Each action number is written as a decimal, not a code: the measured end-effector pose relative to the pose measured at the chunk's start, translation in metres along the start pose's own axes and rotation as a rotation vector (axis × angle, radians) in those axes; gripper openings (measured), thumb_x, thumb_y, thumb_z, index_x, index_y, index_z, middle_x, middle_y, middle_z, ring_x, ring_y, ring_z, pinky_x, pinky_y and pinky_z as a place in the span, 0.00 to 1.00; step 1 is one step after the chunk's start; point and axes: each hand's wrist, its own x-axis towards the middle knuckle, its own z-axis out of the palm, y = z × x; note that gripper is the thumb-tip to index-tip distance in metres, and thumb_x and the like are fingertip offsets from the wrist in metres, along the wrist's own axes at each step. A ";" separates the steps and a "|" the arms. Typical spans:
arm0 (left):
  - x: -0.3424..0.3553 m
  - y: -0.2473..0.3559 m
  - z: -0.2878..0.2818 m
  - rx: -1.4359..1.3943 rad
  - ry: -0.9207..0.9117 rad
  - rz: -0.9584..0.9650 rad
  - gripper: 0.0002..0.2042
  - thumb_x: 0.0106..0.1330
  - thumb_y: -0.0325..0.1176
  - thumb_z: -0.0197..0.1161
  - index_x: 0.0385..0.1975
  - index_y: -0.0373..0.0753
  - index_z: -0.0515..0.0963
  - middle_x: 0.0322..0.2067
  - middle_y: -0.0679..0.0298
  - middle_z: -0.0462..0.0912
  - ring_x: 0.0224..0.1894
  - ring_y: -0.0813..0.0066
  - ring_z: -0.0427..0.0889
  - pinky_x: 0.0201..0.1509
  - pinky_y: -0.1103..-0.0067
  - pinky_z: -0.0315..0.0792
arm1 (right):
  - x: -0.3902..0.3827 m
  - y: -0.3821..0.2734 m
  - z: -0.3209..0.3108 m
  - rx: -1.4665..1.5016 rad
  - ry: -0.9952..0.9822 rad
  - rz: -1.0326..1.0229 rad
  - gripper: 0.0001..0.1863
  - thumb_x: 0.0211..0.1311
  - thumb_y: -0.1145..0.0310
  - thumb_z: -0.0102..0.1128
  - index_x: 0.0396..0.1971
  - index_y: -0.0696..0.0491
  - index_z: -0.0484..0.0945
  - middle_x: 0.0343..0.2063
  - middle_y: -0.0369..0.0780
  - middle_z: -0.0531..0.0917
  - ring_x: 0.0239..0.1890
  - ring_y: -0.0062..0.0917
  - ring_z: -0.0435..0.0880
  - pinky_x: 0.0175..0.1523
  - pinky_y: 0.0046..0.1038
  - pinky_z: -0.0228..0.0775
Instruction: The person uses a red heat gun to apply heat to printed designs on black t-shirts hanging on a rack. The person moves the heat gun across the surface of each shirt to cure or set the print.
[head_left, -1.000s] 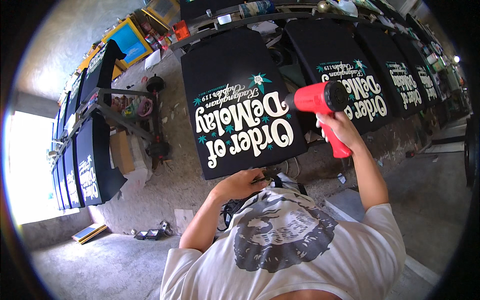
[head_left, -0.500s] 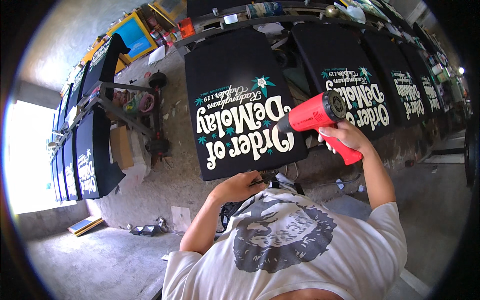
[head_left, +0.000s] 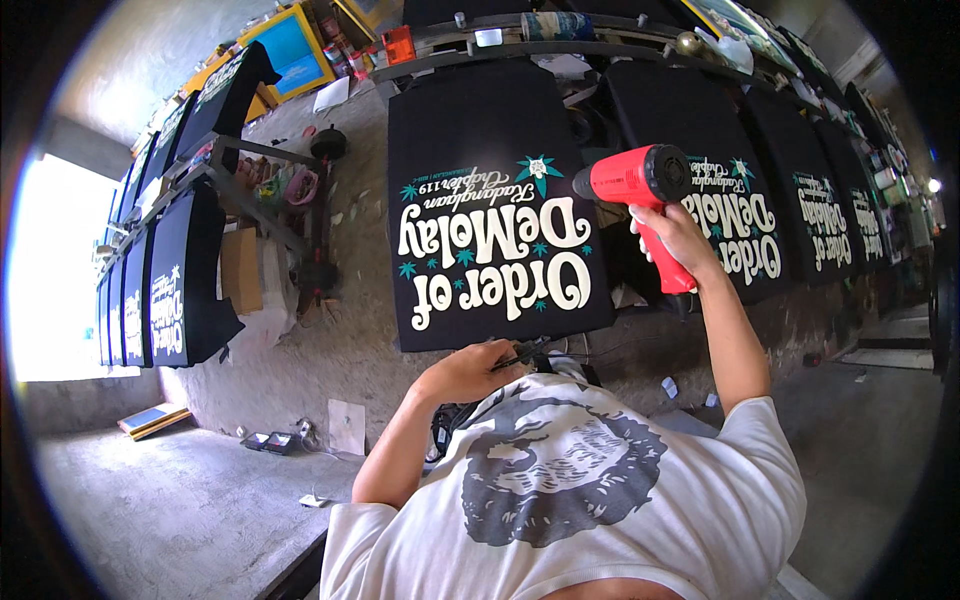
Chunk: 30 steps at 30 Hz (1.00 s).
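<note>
My right hand point(head_left: 678, 238) is wrapped round the handle of a red heat gun point(head_left: 625, 177) with a dark nozzle. The nozzle points left, just above the upper right edge of a black printed shirt point(head_left: 470, 120), which lies flat on a board in front of me. White lettering and green leaf shapes cover the shirt's lower half, upside down to me. Near my waist, by the shirt's near edge, my left hand point(head_left: 470, 372) has its fingers curled on a thin black cord point(head_left: 525, 352); its fingertips are partly hidden.
More black printed shirts point(head_left: 665, 105) lie on boards in a row to the right. Another row of shirts point(head_left: 180, 275) hangs at the left on a metal frame point(head_left: 245, 200). A rail point(head_left: 610, 45) with jars runs along the back. A blue-and-yellow screen frame point(head_left: 290, 58) leans at the far left.
The heat gun in my right hand has moved away from me, from the lower lettering towards the shirt's upper right edge. My left hand stays near my waist. The view has shifted slightly.
</note>
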 end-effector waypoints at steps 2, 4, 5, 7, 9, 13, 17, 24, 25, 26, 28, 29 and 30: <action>0.000 -0.009 0.004 -0.006 0.010 0.020 0.22 0.76 0.50 0.62 0.51 0.35 0.79 0.43 0.48 0.87 0.45 0.54 0.87 0.49 0.66 0.77 | 0.000 -0.006 0.005 -0.009 -0.051 -0.003 0.20 0.72 0.54 0.63 0.52 0.54 0.80 0.29 0.35 0.82 0.23 0.18 0.80 0.28 0.24 0.75; 0.000 -0.020 0.008 -0.016 0.016 0.049 0.21 0.76 0.50 0.62 0.51 0.35 0.79 0.43 0.48 0.87 0.45 0.53 0.87 0.49 0.66 0.77 | -0.002 -0.010 0.007 -0.007 -0.119 -0.007 0.19 0.73 0.54 0.62 0.52 0.54 0.80 0.29 0.35 0.82 0.23 0.18 0.80 0.28 0.23 0.75; 0.000 -0.024 0.009 -0.021 0.019 0.063 0.21 0.76 0.50 0.62 0.51 0.35 0.79 0.43 0.48 0.87 0.45 0.53 0.87 0.49 0.66 0.78 | -0.001 -0.010 0.009 0.006 -0.108 -0.025 0.19 0.73 0.54 0.62 0.52 0.54 0.80 0.29 0.35 0.82 0.23 0.18 0.80 0.28 0.23 0.75; -0.001 -0.024 0.008 -0.024 0.016 0.040 0.21 0.76 0.49 0.62 0.51 0.34 0.79 0.42 0.49 0.87 0.46 0.53 0.87 0.49 0.66 0.78 | 0.008 0.000 0.011 0.010 -0.043 -0.071 0.18 0.73 0.55 0.62 0.51 0.54 0.79 0.29 0.35 0.82 0.24 0.18 0.80 0.28 0.23 0.75; -0.003 -0.026 0.007 -0.026 0.011 0.030 0.21 0.76 0.49 0.62 0.51 0.34 0.79 0.42 0.49 0.87 0.46 0.53 0.87 0.49 0.66 0.78 | 0.007 0.000 0.015 -0.029 -0.022 -0.041 0.18 0.73 0.55 0.62 0.50 0.53 0.79 0.29 0.35 0.82 0.24 0.18 0.80 0.29 0.23 0.75; -0.009 -0.038 0.007 -0.041 0.064 0.098 0.21 0.76 0.50 0.62 0.47 0.33 0.78 0.39 0.47 0.87 0.43 0.51 0.87 0.46 0.63 0.77 | -0.012 -0.025 0.025 -0.071 -0.248 0.044 0.19 0.71 0.54 0.64 0.51 0.54 0.79 0.32 0.36 0.82 0.25 0.18 0.80 0.28 0.23 0.75; -0.016 -0.038 -0.002 -0.033 0.075 0.078 0.22 0.75 0.51 0.63 0.46 0.33 0.78 0.38 0.47 0.87 0.41 0.50 0.86 0.45 0.63 0.76 | -0.006 -0.015 0.033 -0.023 -0.100 0.009 0.19 0.70 0.55 0.64 0.50 0.54 0.79 0.31 0.36 0.83 0.25 0.18 0.81 0.28 0.24 0.75; -0.024 -0.053 -0.011 -0.044 0.075 0.100 0.21 0.75 0.50 0.63 0.45 0.34 0.78 0.36 0.49 0.87 0.41 0.51 0.86 0.44 0.64 0.76 | -0.026 -0.042 0.063 -0.045 -0.318 0.064 0.19 0.69 0.56 0.65 0.52 0.53 0.79 0.31 0.37 0.84 0.25 0.18 0.82 0.29 0.23 0.77; -0.027 -0.053 -0.015 -0.043 0.071 0.099 0.21 0.75 0.50 0.63 0.45 0.34 0.78 0.36 0.49 0.87 0.41 0.51 0.86 0.44 0.64 0.76 | -0.022 -0.036 0.063 -0.064 -0.263 0.048 0.19 0.70 0.56 0.65 0.52 0.53 0.79 0.31 0.37 0.84 0.26 0.18 0.82 0.29 0.23 0.77; -0.029 -0.054 -0.017 -0.043 0.068 0.097 0.21 0.75 0.50 0.63 0.45 0.34 0.78 0.36 0.49 0.87 0.41 0.51 0.86 0.44 0.64 0.76 | -0.015 -0.031 0.063 -0.083 -0.209 0.031 0.19 0.70 0.56 0.65 0.51 0.53 0.79 0.31 0.36 0.84 0.26 0.18 0.82 0.29 0.24 0.77; -0.032 -0.059 -0.020 -0.049 0.057 0.087 0.21 0.75 0.50 0.63 0.45 0.34 0.78 0.37 0.49 0.87 0.41 0.51 0.86 0.45 0.63 0.76 | -0.004 -0.029 0.070 -0.086 -0.014 0.008 0.17 0.71 0.55 0.64 0.49 0.53 0.80 0.31 0.35 0.82 0.26 0.18 0.81 0.29 0.25 0.76; -0.033 -0.062 -0.022 -0.052 0.052 0.082 0.21 0.75 0.50 0.63 0.45 0.35 0.78 0.37 0.49 0.87 0.41 0.50 0.86 0.45 0.63 0.76 | 0.002 -0.021 0.069 -0.128 -0.006 -0.013 0.18 0.71 0.56 0.64 0.49 0.54 0.79 0.31 0.35 0.82 0.25 0.19 0.81 0.29 0.25 0.76; -0.035 -0.065 -0.023 -0.053 0.048 0.078 0.21 0.75 0.50 0.63 0.45 0.35 0.78 0.37 0.49 0.87 0.41 0.51 0.86 0.45 0.64 0.76 | 0.005 -0.026 0.076 -0.168 -0.004 -0.037 0.18 0.70 0.56 0.65 0.50 0.54 0.79 0.31 0.35 0.82 0.25 0.19 0.81 0.28 0.25 0.76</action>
